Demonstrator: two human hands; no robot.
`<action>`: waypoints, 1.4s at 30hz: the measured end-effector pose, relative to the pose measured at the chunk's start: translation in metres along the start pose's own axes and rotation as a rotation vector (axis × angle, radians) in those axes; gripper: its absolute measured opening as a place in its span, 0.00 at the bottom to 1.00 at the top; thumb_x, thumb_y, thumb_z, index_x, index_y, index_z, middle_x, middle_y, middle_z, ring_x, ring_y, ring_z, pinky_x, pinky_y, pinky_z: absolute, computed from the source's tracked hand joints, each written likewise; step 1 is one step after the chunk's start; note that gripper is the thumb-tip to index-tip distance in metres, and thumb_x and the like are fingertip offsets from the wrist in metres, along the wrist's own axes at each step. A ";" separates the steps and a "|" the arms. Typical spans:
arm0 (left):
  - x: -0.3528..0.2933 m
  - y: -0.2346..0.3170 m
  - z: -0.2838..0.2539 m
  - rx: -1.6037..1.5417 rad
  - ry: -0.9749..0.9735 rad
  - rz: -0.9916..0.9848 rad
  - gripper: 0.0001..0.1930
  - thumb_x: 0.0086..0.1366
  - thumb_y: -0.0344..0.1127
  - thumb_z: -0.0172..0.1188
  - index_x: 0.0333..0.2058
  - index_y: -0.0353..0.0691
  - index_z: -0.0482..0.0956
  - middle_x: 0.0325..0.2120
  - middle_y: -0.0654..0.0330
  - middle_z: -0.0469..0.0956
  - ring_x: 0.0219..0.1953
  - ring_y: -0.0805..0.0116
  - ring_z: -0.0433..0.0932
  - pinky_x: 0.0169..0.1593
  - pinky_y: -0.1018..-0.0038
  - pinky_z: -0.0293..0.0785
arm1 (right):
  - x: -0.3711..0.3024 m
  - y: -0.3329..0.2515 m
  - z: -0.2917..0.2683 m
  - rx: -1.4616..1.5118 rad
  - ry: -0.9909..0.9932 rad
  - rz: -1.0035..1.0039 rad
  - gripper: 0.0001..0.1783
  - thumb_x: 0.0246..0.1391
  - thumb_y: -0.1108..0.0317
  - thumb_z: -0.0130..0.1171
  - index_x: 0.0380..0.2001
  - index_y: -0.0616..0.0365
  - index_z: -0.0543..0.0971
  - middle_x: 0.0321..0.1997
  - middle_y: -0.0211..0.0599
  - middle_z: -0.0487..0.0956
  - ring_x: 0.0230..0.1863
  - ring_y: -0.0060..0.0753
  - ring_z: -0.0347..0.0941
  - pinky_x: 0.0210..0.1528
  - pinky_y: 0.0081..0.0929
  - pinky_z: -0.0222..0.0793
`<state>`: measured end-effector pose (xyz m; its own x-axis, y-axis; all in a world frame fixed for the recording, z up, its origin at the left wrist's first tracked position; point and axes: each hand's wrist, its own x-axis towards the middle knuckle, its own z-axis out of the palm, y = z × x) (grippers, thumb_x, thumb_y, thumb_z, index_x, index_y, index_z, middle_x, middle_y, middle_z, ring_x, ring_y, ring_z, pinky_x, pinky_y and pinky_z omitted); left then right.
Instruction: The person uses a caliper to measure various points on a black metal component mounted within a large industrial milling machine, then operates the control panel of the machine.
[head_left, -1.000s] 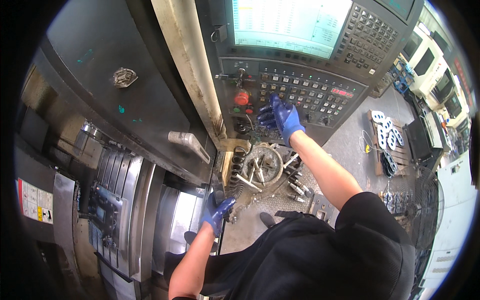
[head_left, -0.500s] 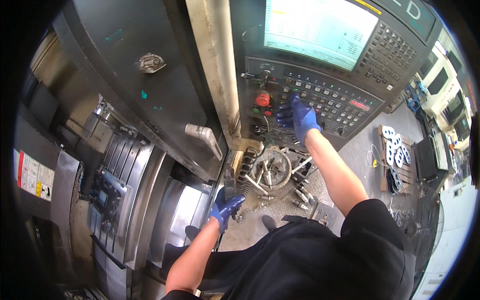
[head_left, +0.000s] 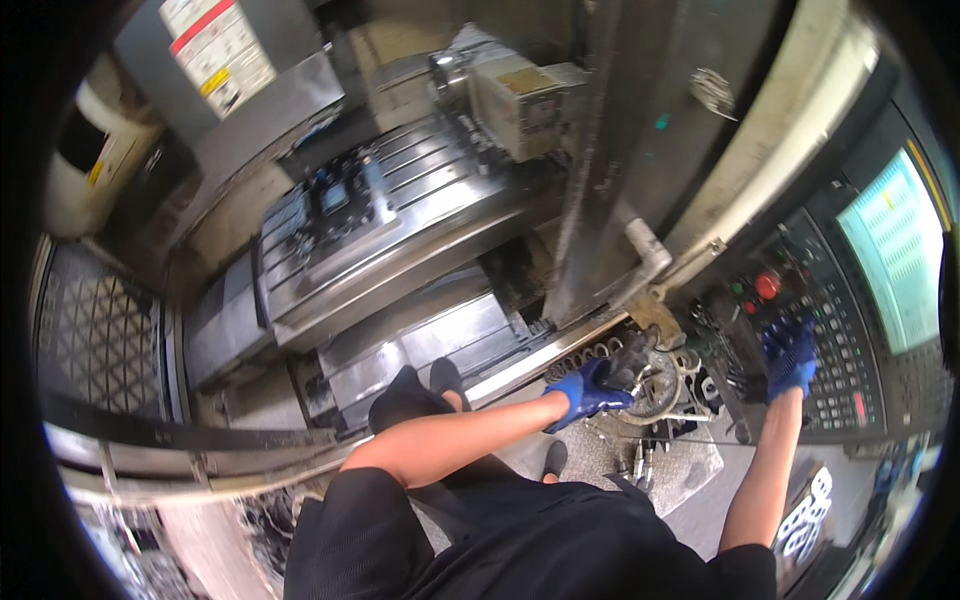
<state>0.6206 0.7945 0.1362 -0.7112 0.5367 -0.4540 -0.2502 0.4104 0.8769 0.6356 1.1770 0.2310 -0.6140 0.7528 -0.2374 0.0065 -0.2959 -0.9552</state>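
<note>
My left hand (head_left: 592, 396), in a blue glove, is out by the machine's front sill, its fingers wrapped round a dark hand-held control unit (head_left: 626, 366). Beside that unit runs a coiled black cable (head_left: 578, 362). My right hand (head_left: 790, 352), gloved in blue as well, lies over the keys of the control panel (head_left: 840, 372) with its fingers apart and nothing held. Just above it on the panel sits a red emergency stop button (head_left: 767, 285). The lit screen (head_left: 905, 250) is beyond, at the far right.
A round metal tray (head_left: 668, 398) with tools stands below the panel; several tool holders (head_left: 640, 465) lie nearby. Inside the machine are a slotted table (head_left: 430, 170) and a fixture (head_left: 335, 200). The door (head_left: 620, 180) with its handle (head_left: 648, 250) stands between machine and panel.
My view has swung left toward the machine's interior, so the panel now appears at the right. My left hand still grips the control unit; my right hand stays over the panel keys.
</note>
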 end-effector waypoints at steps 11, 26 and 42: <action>-0.007 0.018 -0.007 -0.094 -0.069 0.058 0.51 0.49 0.59 0.76 0.65 0.35 0.65 0.57 0.51 0.76 0.55 0.63 0.76 0.55 0.68 0.72 | 0.005 -0.008 -0.004 0.013 -0.041 0.084 0.31 0.60 0.35 0.57 0.44 0.55 0.79 0.37 0.36 0.79 0.37 0.39 0.75 0.40 0.34 0.74; -0.011 0.026 -0.011 -0.095 -0.132 0.000 0.56 0.49 0.62 0.75 0.68 0.34 0.60 0.61 0.46 0.71 0.61 0.55 0.72 0.62 0.66 0.69 | -0.003 -0.007 0.004 -0.048 -0.011 0.047 0.30 0.59 0.34 0.55 0.40 0.51 0.81 0.29 0.34 0.80 0.28 0.38 0.77 0.32 0.31 0.74; 0.002 0.001 0.001 -0.054 -0.044 0.041 0.55 0.49 0.61 0.75 0.67 0.34 0.61 0.61 0.46 0.71 0.63 0.56 0.71 0.64 0.66 0.67 | -0.001 0.001 0.005 0.051 0.012 0.004 0.27 0.61 0.36 0.56 0.36 0.51 0.78 0.25 0.36 0.79 0.26 0.40 0.78 0.28 0.34 0.71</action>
<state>0.6198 0.7964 0.1360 -0.6921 0.5851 -0.4227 -0.2568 0.3476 0.9018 0.6325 1.1728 0.2316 -0.6043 0.7585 -0.2440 -0.0312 -0.3285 -0.9440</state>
